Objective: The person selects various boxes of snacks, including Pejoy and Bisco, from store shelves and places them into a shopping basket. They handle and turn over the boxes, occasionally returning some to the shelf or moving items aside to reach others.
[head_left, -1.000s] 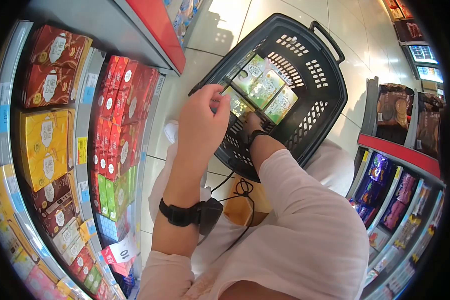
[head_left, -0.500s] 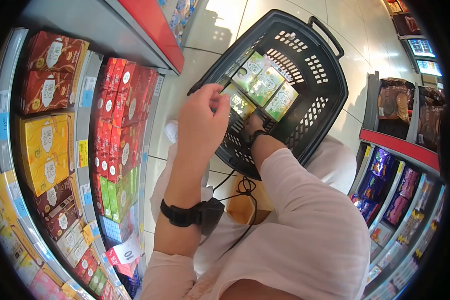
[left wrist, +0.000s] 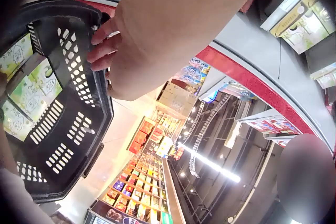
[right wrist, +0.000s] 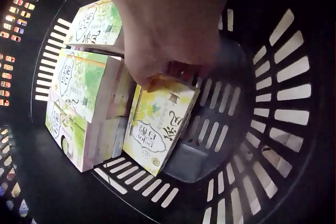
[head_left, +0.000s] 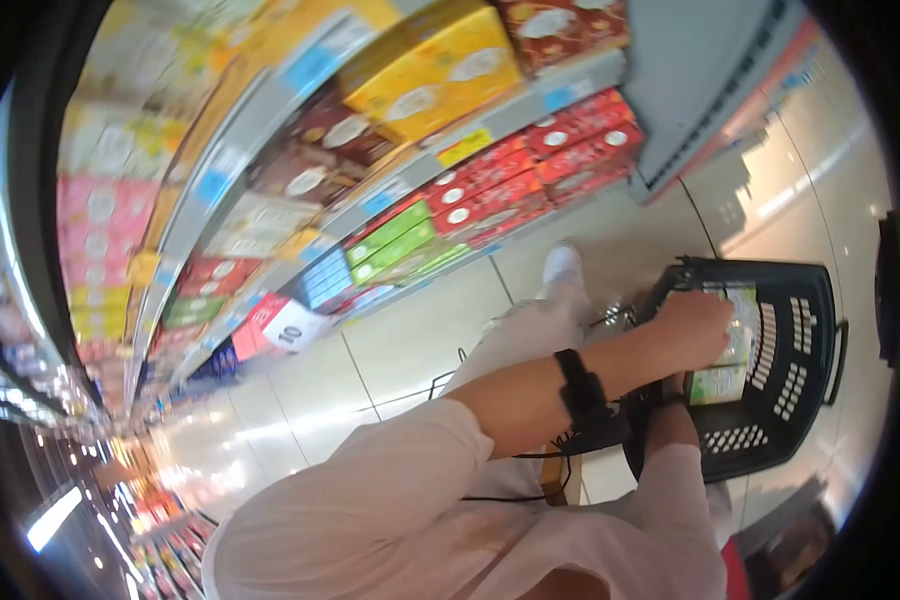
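Note:
A black shopping basket [head_left: 760, 460] holds several green-and-white snack boxes [right wrist: 73, 85], packed side by side at one end. Deep inside it, my right hand [right wrist: 168, 35] pinches the top edge of a yellow-and-green Pejoy box [right wrist: 155, 124], which lies against the others. In the head view the right hand is mostly hidden behind the left. My left hand [left wrist: 131, 56] hangs beside the basket's rim with fingers [left wrist: 102, 53] loosely curled, overlapping the rim in the left wrist view. Nothing shows in the left hand.
Shelves on the left carry stacks of red boxes [head_left: 585, 140], yellow boxes [head_left: 435, 85] and green boxes [head_left: 395, 245]. A price tag marked 10 [head_left: 290, 330] juts out from the lower shelf. Black cables [head_left: 530, 495] hang near my legs. Pale floor tiles [head_left: 420, 330] lie between shelf and basket.
The head view has swung round, so the basket now sits at right and the shelves fill the upper left. The right hand stays inside the basket, the left by its rim.

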`<action>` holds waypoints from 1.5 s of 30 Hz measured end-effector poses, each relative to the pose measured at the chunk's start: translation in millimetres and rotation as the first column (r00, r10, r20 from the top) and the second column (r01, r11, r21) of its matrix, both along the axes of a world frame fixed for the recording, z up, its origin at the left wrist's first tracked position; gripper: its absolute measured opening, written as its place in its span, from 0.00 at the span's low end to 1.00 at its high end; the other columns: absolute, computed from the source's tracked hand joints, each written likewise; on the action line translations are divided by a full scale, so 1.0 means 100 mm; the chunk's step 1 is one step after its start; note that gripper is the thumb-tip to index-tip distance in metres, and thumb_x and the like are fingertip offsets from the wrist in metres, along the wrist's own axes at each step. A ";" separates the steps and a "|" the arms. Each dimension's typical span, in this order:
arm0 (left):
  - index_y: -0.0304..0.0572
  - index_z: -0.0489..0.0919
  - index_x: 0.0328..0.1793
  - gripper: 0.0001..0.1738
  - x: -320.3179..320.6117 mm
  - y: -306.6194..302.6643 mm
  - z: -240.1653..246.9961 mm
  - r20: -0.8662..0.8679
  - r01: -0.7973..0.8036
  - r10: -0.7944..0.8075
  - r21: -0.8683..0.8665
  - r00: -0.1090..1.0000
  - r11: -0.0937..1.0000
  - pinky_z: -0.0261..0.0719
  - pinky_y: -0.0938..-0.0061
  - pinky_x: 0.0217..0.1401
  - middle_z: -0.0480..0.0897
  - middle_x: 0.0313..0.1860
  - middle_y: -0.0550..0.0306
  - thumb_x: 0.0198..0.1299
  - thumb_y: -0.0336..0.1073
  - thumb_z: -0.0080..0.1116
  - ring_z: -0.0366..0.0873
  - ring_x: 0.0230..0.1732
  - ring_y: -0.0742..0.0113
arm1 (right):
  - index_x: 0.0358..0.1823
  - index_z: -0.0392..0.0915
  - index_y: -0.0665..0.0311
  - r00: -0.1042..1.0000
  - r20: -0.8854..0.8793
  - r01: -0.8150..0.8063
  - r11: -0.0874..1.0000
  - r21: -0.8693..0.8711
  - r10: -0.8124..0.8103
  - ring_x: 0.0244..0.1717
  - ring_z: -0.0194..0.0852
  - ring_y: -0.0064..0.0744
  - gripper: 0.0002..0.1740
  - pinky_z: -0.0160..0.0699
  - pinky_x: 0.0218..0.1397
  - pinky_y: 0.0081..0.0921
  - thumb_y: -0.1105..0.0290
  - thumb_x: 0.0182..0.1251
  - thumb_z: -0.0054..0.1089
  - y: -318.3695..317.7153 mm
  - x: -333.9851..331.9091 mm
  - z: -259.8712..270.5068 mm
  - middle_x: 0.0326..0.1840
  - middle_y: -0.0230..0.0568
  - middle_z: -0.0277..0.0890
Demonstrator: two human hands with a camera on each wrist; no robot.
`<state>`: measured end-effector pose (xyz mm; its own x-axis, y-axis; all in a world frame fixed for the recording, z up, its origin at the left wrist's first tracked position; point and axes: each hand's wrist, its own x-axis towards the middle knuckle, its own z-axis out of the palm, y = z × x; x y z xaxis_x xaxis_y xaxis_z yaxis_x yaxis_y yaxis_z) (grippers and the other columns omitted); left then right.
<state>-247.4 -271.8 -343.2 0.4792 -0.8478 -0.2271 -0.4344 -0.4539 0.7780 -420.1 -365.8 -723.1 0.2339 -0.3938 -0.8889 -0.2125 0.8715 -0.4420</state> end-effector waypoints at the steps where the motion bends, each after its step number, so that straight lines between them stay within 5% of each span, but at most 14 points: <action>1: 0.38 0.80 0.45 0.17 0.00 0.02 -0.01 0.011 0.040 -0.041 0.052 0.999 0.998 0.81 0.54 0.45 0.82 0.41 0.44 0.53 0.40 0.59 0.82 0.44 0.47 | 0.33 0.76 0.57 0.999 0.002 -0.036 0.999 0.000 0.036 0.28 0.69 0.29 0.12 0.68 0.28 0.28 0.56 0.64 0.53 -0.02 -0.01 0.06 0.29 0.34 0.72; 3: 0.39 0.81 0.46 0.17 0.00 0.05 -0.06 0.035 0.043 -0.047 0.108 0.998 0.993 0.81 0.55 0.46 0.83 0.42 0.45 0.52 0.40 0.59 0.83 0.44 0.48 | 0.33 0.76 0.57 0.994 0.012 -0.109 0.994 0.009 0.109 0.28 0.70 0.30 0.13 0.69 0.28 0.28 0.56 0.64 0.53 -0.06 -0.09 0.17 0.29 0.34 0.73; 5: 0.40 0.83 0.46 0.17 0.00 0.08 -0.11 0.056 0.263 -0.291 0.291 0.955 0.920 0.81 0.57 0.45 0.84 0.45 0.47 0.51 0.39 0.59 0.84 0.46 0.52 | 0.33 0.76 0.57 0.981 0.019 -0.191 0.981 0.015 0.191 0.29 0.72 0.30 0.13 0.70 0.29 0.28 0.56 0.65 0.53 -0.09 -0.17 0.31 0.30 0.35 0.73; 12: 0.49 0.88 0.44 0.16 -0.01 0.22 -0.28 0.215 0.178 -0.289 0.423 0.933 0.889 0.79 0.61 0.46 0.85 0.48 0.55 0.47 0.40 0.65 0.81 0.53 0.59 | 0.32 0.76 0.58 0.891 0.058 -0.452 0.892 0.019 0.450 0.30 0.75 0.31 0.14 0.74 0.29 0.29 0.56 0.65 0.54 -0.06 -0.29 1.04 0.32 0.37 0.76; 14: 0.48 0.87 0.42 0.15 -0.05 0.30 -0.31 0.285 0.153 -0.274 0.382 0.919 0.911 0.79 0.60 0.46 0.86 0.44 0.54 0.47 0.40 0.65 0.82 0.50 0.57 | 0.33 0.75 0.58 0.768 0.053 -0.635 0.750 0.183 0.638 0.26 0.72 0.26 0.15 0.69 0.26 0.21 0.54 0.67 0.54 -0.18 -0.34 1.31 0.30 0.33 0.75; 20: 0.43 0.87 0.41 0.15 -0.15 0.44 -0.46 0.358 0.155 -0.269 0.318 0.894 0.935 0.78 0.57 0.49 0.86 0.40 0.53 0.47 0.40 0.64 0.81 0.50 0.53 | 0.41 0.75 0.60 0.897 0.190 -0.387 0.917 -0.097 0.398 0.28 0.75 0.27 0.13 0.72 0.28 0.17 0.59 0.63 0.62 0.16 -0.42 2.29 0.31 0.32 0.77; 26: 0.41 0.86 0.42 0.16 -0.14 0.55 -0.37 0.324 0.224 -0.324 0.309 0.889 0.924 0.78 0.56 0.50 0.85 0.43 0.50 0.49 0.40 0.60 0.78 0.53 0.51 | 0.46 0.75 0.61 0.953 0.164 -0.278 0.950 0.142 0.255 0.33 0.80 0.29 0.13 0.83 0.37 0.22 0.60 0.68 0.58 -0.41 -0.45 2.18 0.37 0.37 0.80; 29: 0.41 0.86 0.43 0.17 -0.11 0.56 -0.34 0.281 0.228 -0.325 0.328 0.903 0.917 0.78 0.56 0.51 0.85 0.44 0.50 0.51 0.41 0.58 0.77 0.54 0.50 | 0.48 0.74 0.62 0.917 0.394 -0.137 0.977 0.165 0.062 0.34 0.80 0.30 0.15 0.84 0.40 0.23 0.60 0.68 0.59 -0.58 -0.42 2.09 0.37 0.39 0.80; 34: 0.40 0.86 0.41 0.16 -0.04 0.59 -0.38 0.304 0.243 -0.320 0.267 0.897 0.933 0.78 0.52 0.51 0.85 0.39 0.46 0.48 0.38 0.57 0.81 0.49 0.46 | 0.54 0.72 0.63 0.958 0.262 -0.156 0.978 0.141 0.115 0.37 0.80 0.30 0.17 0.82 0.42 0.23 0.62 0.70 0.56 -0.62 -0.48 2.03 0.41 0.41 0.80; 36: 0.42 0.86 0.39 0.16 0.02 0.64 -0.35 0.227 0.220 -0.255 0.167 0.940 0.961 0.80 0.52 0.48 0.84 0.34 0.43 0.44 0.37 0.57 0.83 0.42 0.44 | 0.52 0.73 0.62 0.904 0.286 -0.375 0.912 0.168 0.319 0.35 0.79 0.29 0.15 0.81 0.37 0.23 0.64 0.69 0.57 -0.74 -0.75 2.16 0.40 0.40 0.80; 38: 0.42 0.84 0.40 0.15 0.11 0.60 -0.23 0.154 0.275 -0.299 0.159 0.942 0.948 0.81 0.51 0.45 0.84 0.36 0.42 0.51 0.42 0.57 0.83 0.42 0.44 | 0.50 0.74 0.60 0.783 0.117 -0.489 0.720 -0.493 0.611 0.33 0.79 0.28 0.13 0.79 0.32 0.22 0.65 0.67 0.58 -0.41 -0.85 2.69 0.39 0.40 0.80; 39: 0.42 0.83 0.44 0.17 0.17 0.58 -0.13 0.102 0.320 -0.348 0.221 0.932 0.921 0.80 0.51 0.46 0.84 0.39 0.41 0.55 0.45 0.58 0.82 0.44 0.43 | 0.48 0.74 0.60 0.836 0.260 -0.465 0.876 -0.131 0.483 0.33 0.79 0.28 0.12 0.79 0.32 0.22 0.65 0.66 0.59 -0.69 -0.87 2.54 0.38 0.38 0.80; 40: 0.43 0.81 0.48 0.18 0.19 0.53 -0.24 0.109 0.309 -0.340 0.232 0.934 0.922 0.79 0.51 0.49 0.83 0.41 0.42 0.56 0.45 0.59 0.81 0.46 0.43 | 0.46 0.75 0.60 0.879 0.370 -0.407 0.878 0.251 0.302 0.33 0.79 0.27 0.12 0.79 0.32 0.22 0.64 0.66 0.59 -0.98 -0.90 2.41 0.37 0.37 0.80; 45: 0.43 0.79 0.50 0.18 0.18 0.57 -0.16 0.126 0.319 -0.359 0.256 0.925 0.912 0.78 0.53 0.51 0.84 0.42 0.44 0.58 0.46 0.58 0.81 0.48 0.45 | 0.46 0.74 0.62 0.981 0.194 -0.033 0.992 0.121 0.009 0.37 0.78 0.29 0.13 0.81 0.42 0.25 0.63 0.66 0.58 -0.88 -0.65 2.51 0.38 0.36 0.78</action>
